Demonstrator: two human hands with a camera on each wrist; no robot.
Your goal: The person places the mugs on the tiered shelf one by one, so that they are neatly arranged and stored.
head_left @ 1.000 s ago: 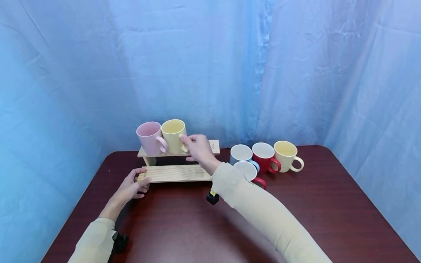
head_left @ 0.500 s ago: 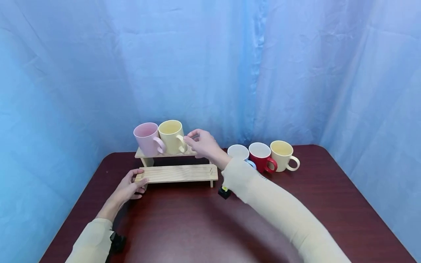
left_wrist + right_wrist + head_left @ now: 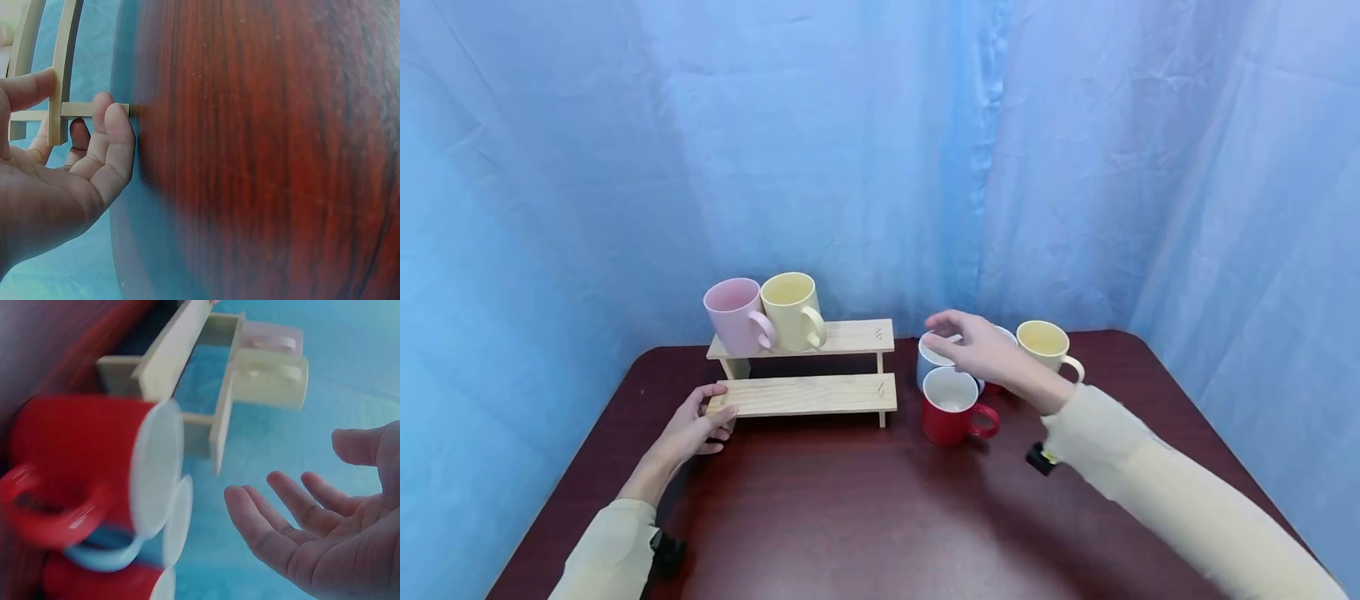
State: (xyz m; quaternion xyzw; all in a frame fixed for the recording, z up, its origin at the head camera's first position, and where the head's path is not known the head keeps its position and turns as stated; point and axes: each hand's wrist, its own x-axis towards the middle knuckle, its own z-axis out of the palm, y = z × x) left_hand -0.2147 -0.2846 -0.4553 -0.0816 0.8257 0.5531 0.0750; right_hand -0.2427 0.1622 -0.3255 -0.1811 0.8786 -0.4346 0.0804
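My left hand (image 3: 688,425) grips the left end of the lower board of a two-step wooden rack (image 3: 808,396), thumb on top and fingers around the end and leg. On the upper step stand a pink mug (image 3: 733,317) and a yellow mug (image 3: 790,312), side by side, handles to the right. My right hand (image 3: 981,346) hovers over the mugs at the right, holding nothing, thumb and fingers spread apart in the right wrist view. Below it stands a red mug (image 3: 946,417) with a white inside. A light blue mug (image 3: 927,367) is right behind that one, partly hidden by the hand.
Another red mug (image 3: 103,581) stands near the light blue one, mostly hidden by my right hand in the head view. A second yellow mug (image 3: 1042,337) is at the far right. Blue curtains (image 3: 880,167) hang behind the dark wooden table (image 3: 820,517).
My right hand has let go of the yellow mug's handle on the upper step and moved right, over the other mugs. The left hand keeps its grip on the rack.
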